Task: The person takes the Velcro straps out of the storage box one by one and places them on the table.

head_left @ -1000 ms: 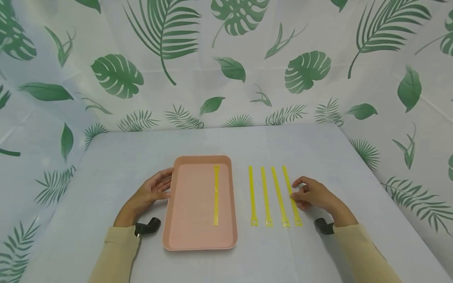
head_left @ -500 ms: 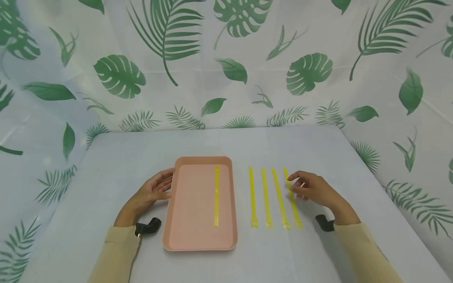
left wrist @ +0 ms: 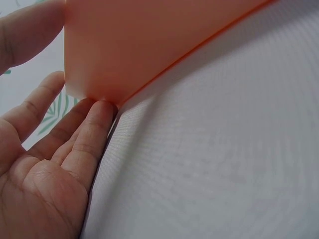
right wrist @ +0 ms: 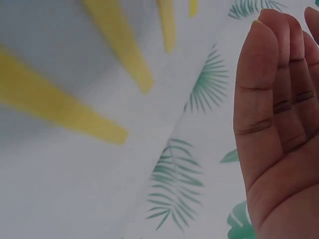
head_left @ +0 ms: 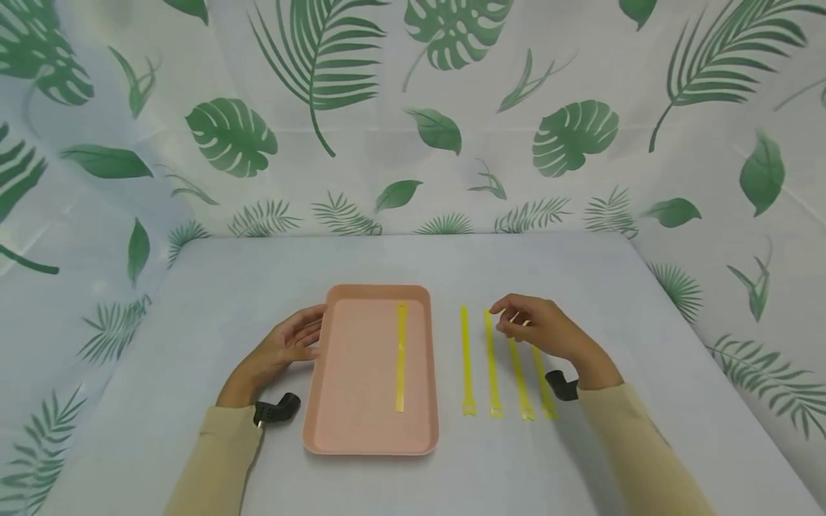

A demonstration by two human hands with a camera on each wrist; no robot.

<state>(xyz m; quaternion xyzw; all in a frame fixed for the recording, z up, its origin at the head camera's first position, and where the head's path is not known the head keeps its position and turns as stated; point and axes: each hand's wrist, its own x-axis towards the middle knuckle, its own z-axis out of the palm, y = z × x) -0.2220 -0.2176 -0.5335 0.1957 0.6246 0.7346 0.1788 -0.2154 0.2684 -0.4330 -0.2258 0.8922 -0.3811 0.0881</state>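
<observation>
A pink rectangular tray [head_left: 358, 373] lies on the table, with one yellow slotted-head cable strap [head_left: 401, 358] lengthwise in its right half. My left hand [head_left: 284, 347] is at the tray's left side; in the left wrist view its fingertips [left wrist: 102, 109] touch the outer wall, fingers loosely extended. To the tray's right, several more yellow straps [head_left: 467, 358] lie side by side, slotted heads toward me. Over their far ends hovers my right hand [head_left: 542, 326], fingers loosely bent and holding nothing. It hides the upper parts of the two rightmost straps [head_left: 518, 376].
A white cloth covers the table [head_left: 226, 287], and a leaf-printed curtain [head_left: 361, 143] rises behind its back edge and along the sides. Each wrist carries a small black camera [head_left: 277, 408].
My right hand has lifted from the rightmost strap and moved left and away from me, over the straps' far ends. My left hand stays at the tray. The head view has shifted slightly.
</observation>
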